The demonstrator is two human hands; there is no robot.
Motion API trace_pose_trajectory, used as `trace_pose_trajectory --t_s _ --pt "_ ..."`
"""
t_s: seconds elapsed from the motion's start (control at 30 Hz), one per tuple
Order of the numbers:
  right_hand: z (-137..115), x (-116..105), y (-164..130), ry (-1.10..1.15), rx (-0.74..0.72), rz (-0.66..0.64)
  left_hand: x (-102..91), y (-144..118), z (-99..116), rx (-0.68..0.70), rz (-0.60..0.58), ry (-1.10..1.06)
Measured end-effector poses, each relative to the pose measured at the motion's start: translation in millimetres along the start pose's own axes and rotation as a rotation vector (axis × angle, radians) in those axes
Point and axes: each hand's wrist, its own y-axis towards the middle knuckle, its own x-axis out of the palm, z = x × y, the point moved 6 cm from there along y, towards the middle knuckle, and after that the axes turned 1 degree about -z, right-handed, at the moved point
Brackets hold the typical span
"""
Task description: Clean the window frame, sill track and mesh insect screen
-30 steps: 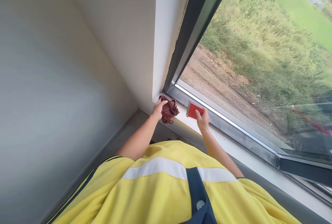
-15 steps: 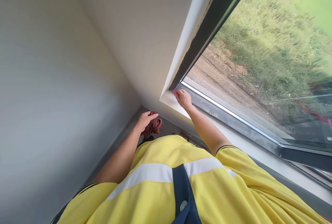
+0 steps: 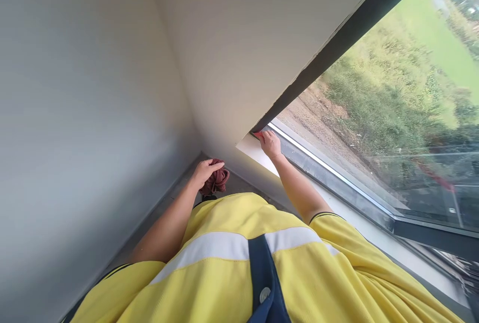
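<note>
My left hand (image 3: pixel 204 172) is closed around a bunched reddish-brown cloth (image 3: pixel 217 179), held low near the wall corner, in front of my body. My right hand (image 3: pixel 270 144) reaches to the lower corner of the dark window frame (image 3: pixel 299 88). Its fingers pinch a small, flat red scraper-like tool (image 3: pixel 258 134), most of which the fingers hide. The visible end of that tool is at the corner, where the frame meets the white sill (image 3: pixel 258 152).
Plain walls (image 3: pixel 93 88) meet in a corner on my left, with grey floor (image 3: pixel 239 183) below. The window glass (image 3: pixel 374 113) fills the right side, showing shrubs and bare soil outside. A dark lower frame rail (image 3: pixel 329 178) runs along the sill.
The camera view has turned slightly, so the window corner and my right hand appear a little further right. Both hands keep their hold; my left hand and the cloth appear slightly further left.
</note>
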Motion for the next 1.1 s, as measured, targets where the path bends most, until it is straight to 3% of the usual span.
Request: trace_pose_trajectory --t_s 0.5,0.87,1.1 --pt "-9 4 0 -0.045 -0.106 0.117 7.9 6 6 0.002 -0.048 0.023" --pt "-10 10 -8 -0.074 -0.086 0.069 19.2 4 7 0.001 -0.107 -0.056" --pt "-8 12 -16 -0.071 -0.095 0.110 17.7 7 1 -0.010 -0.091 -0.023"
